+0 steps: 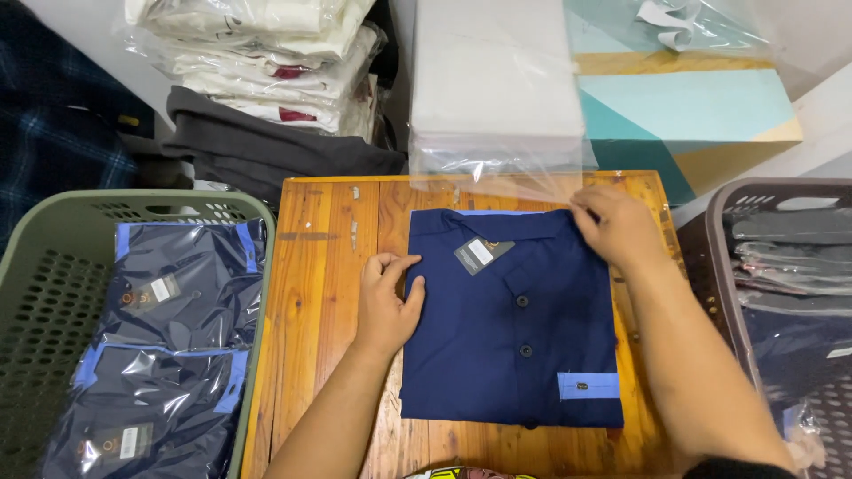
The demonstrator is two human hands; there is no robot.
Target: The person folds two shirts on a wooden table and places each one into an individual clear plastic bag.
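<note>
A folded navy shirt point(510, 328) with dark buttons, a grey tag and a light-blue pocket trim lies on a small wooden table point(324, 266). My left hand point(388, 302) rests on the table at the shirt's left edge, thumb touching the fabric. My right hand point(617, 226) is at the shirt's top right corner, pinching the edge of a clear plastic bag point(497, 177) that stretches up and away behind the shirt's collar.
A green basket point(53, 266) on the left holds bagged navy shirts point(169, 355). A brown basket point(710, 257) on the right holds more bagged garments. Behind the table stand stacks of bagged white clothes point(266, 62), dark folded cloth point(266, 142) and a white box point(493, 80).
</note>
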